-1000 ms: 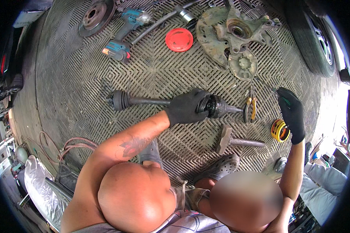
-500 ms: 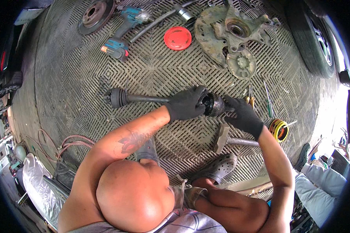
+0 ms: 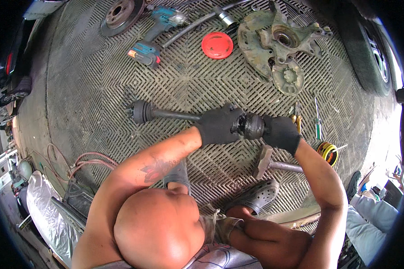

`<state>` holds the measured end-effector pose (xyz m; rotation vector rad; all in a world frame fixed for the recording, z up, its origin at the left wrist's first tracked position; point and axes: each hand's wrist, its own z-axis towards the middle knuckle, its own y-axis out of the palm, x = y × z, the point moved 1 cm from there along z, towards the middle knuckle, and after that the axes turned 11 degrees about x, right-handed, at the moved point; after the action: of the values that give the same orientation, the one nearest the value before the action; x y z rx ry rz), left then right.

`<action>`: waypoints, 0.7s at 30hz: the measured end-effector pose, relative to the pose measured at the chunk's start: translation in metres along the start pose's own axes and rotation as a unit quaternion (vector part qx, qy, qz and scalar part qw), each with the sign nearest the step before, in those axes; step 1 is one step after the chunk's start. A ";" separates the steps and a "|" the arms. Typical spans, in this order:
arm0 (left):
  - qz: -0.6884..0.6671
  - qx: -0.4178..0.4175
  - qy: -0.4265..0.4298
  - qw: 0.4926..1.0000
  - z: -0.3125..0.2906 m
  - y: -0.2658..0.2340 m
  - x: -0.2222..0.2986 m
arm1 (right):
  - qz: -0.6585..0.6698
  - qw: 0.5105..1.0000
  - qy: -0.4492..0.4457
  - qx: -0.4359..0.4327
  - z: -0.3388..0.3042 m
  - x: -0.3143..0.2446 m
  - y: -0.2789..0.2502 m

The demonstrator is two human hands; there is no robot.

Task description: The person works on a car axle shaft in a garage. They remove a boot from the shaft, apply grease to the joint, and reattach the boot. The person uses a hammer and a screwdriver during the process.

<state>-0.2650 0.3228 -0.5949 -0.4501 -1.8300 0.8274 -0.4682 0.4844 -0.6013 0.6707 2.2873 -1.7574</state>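
Note:
A drive axle (image 3: 175, 115) lies crosswise before me, with a ribbed black rubber boot (image 3: 142, 111) at its left end. In a black glove, my left hand (image 3: 220, 125) is wrapped round the shaft just left of a dark, greasy joint (image 3: 254, 126). My right hand (image 3: 281, 133), gloved too, is closed round the joint's right end and hides that end. Below the right hand, a hammer (image 3: 265, 163) rests on the floor with its handle passing under my right forearm.
Farther off lie a cordless impact wrench (image 3: 155, 36), a brake disc (image 3: 121, 15), a red lid (image 3: 217, 45) and a rusty steering knuckle (image 3: 285, 38) with its shield. To the right are a screwdriver (image 3: 318, 121), an open yellow tin (image 3: 327, 153) and a wheel (image 3: 368, 54).
My right hand has closed farther round the joint's right end, its fingers now curled in. The left keeps its hold on the shaft. The whole view has shifted slightly.

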 end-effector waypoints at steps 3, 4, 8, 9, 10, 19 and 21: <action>0.035 0.000 0.003 0.999 -0.010 -0.003 0.012 | -0.023 1.000 -0.010 0.001 -0.010 -0.006 -0.015; 0.035 0.009 0.005 0.999 -0.015 -0.004 0.015 | -0.029 0.999 -0.019 0.001 -0.012 -0.006 -0.014; 0.066 0.005 -0.021 0.998 -0.012 -0.002 0.021 | -0.048 0.997 -0.051 0.031 -0.019 0.002 -0.012; 0.055 -0.023 -0.029 0.998 -0.009 -0.006 0.026 | -0.050 0.996 -0.058 0.045 -0.023 0.005 -0.012; 0.044 -0.053 -0.037 0.997 -0.006 -0.014 0.029 | -0.056 0.996 -0.062 0.041 -0.024 0.006 -0.012; 0.041 -0.063 -0.065 0.995 -0.054 -0.028 -0.044 | -0.059 0.998 0.011 0.017 -0.050 0.051 -0.022; -0.013 -0.054 -0.081 0.995 -0.052 -0.022 -0.040 | -0.057 0.997 0.050 0.004 -0.048 0.063 -0.024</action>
<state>-0.1997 0.2994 -0.5933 -0.4379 -2.0334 0.7674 -0.5283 0.5400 -0.5926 0.6558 2.4310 -1.8220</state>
